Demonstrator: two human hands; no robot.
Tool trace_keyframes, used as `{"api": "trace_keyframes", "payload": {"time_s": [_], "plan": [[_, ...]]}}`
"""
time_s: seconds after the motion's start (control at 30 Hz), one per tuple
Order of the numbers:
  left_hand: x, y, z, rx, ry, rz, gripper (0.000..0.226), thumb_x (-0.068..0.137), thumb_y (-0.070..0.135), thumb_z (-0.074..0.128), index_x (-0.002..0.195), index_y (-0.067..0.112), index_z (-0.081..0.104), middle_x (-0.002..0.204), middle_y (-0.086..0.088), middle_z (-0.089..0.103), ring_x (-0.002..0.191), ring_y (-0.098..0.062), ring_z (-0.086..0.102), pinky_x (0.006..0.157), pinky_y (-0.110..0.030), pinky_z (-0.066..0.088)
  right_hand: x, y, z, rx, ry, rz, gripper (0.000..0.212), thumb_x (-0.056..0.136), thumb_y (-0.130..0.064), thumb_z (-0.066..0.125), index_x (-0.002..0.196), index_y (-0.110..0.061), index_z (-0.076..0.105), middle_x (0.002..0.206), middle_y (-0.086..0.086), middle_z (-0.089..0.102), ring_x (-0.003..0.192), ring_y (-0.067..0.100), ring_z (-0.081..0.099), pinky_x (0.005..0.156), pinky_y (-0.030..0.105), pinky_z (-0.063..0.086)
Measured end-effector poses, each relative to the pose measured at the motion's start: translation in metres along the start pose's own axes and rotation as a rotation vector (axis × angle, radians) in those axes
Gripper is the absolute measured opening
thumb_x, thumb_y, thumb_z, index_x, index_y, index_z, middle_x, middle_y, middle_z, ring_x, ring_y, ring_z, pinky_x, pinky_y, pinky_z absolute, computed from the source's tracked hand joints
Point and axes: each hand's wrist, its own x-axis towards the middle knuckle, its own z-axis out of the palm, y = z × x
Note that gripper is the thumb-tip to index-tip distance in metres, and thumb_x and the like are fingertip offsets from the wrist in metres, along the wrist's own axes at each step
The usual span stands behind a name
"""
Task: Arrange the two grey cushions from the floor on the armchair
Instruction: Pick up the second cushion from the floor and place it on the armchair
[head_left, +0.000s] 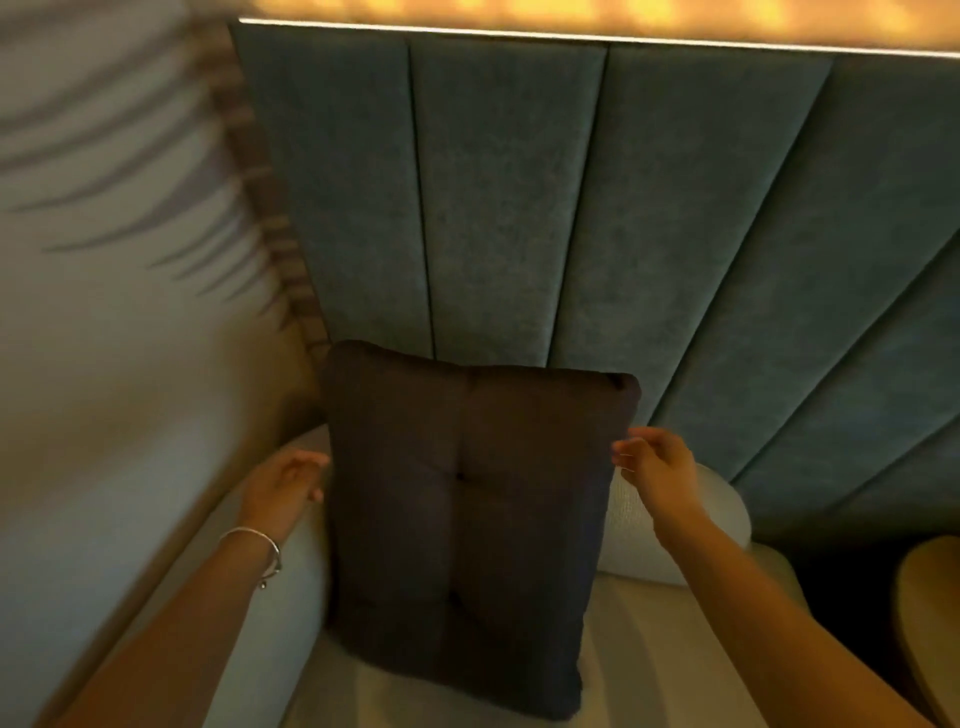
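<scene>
A dark grey tufted cushion (467, 525) stands upright on the seat of a pale armchair (670, 525), leaning against its backrest. My left hand (288, 486), with a silver bracelet on the wrist, is at the cushion's left edge, fingers loosely curled and touching or almost touching it. My right hand (652, 460) is at the cushion's upper right edge, fingertips at the fabric without a clear grip. A second grey cushion is not in view.
Behind the armchair rises a wall of teal padded panels (509, 208) with a lit strip along the top. A light curtain (114, 260) hangs on the left. A rounded tan object (930, 623) sits at the right edge.
</scene>
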Motion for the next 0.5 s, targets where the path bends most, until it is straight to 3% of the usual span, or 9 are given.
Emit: {"api": "trace_keyframes", "payload": {"time_s": [0.07, 0.13, 0.33, 0.5], "plan": [[-0.031, 0.002, -0.013, -0.024, -0.111, -0.025, 0.014, 0.091, 0.010, 0.053, 0.088, 0.005, 0.066, 0.059, -0.010, 0.050, 0.057, -0.018, 0.046, 0.059, -0.025, 0.038, -0.029, -0.010, -0.010, 0.020, -0.078, -0.014, 0.020, 0.094, -0.005, 0.038, 0.103, -0.005, 0.056, 0.079, 0.005, 0.061, 0.071, 0.015, 0.060, 0.062, 0.020, 0.047], [-0.060, 0.008, -0.029, -0.041, -0.152, -0.039, 0.011, 0.090, 0.011, 0.055, 0.083, 0.011, 0.064, 0.060, -0.011, 0.050, 0.059, -0.019, 0.047, 0.062, -0.025, 0.042, -0.061, -0.019, -0.022, 0.009, -0.111, -0.014, 0.022, 0.095, -0.006, 0.036, 0.094, -0.011, 0.058, 0.073, 0.003, 0.059, 0.065, 0.012, 0.056, 0.058, 0.019, 0.044], [-0.130, 0.024, -0.072, -0.143, -0.193, -0.086, 0.009, 0.089, 0.011, 0.055, 0.092, 0.007, 0.064, 0.066, -0.010, 0.051, 0.061, -0.019, 0.047, 0.071, -0.030, 0.045, -0.144, -0.044, -0.062, -0.036, -0.137, -0.052, 0.028, 0.095, -0.009, 0.038, 0.080, -0.018, 0.060, 0.066, 0.004, 0.053, 0.060, 0.014, 0.049, 0.055, 0.023, 0.042], [-0.197, 0.011, -0.099, -0.230, -0.179, -0.073, 0.013, 0.089, 0.009, 0.056, 0.080, 0.014, 0.064, 0.067, -0.011, 0.052, 0.056, -0.019, 0.046, 0.072, -0.033, 0.049, -0.203, -0.048, -0.093, -0.019, -0.146, -0.055, 0.028, 0.094, -0.009, 0.039, 0.079, -0.017, 0.061, 0.061, 0.004, 0.049, 0.056, 0.013, 0.046, 0.049, 0.021, 0.041]]}}
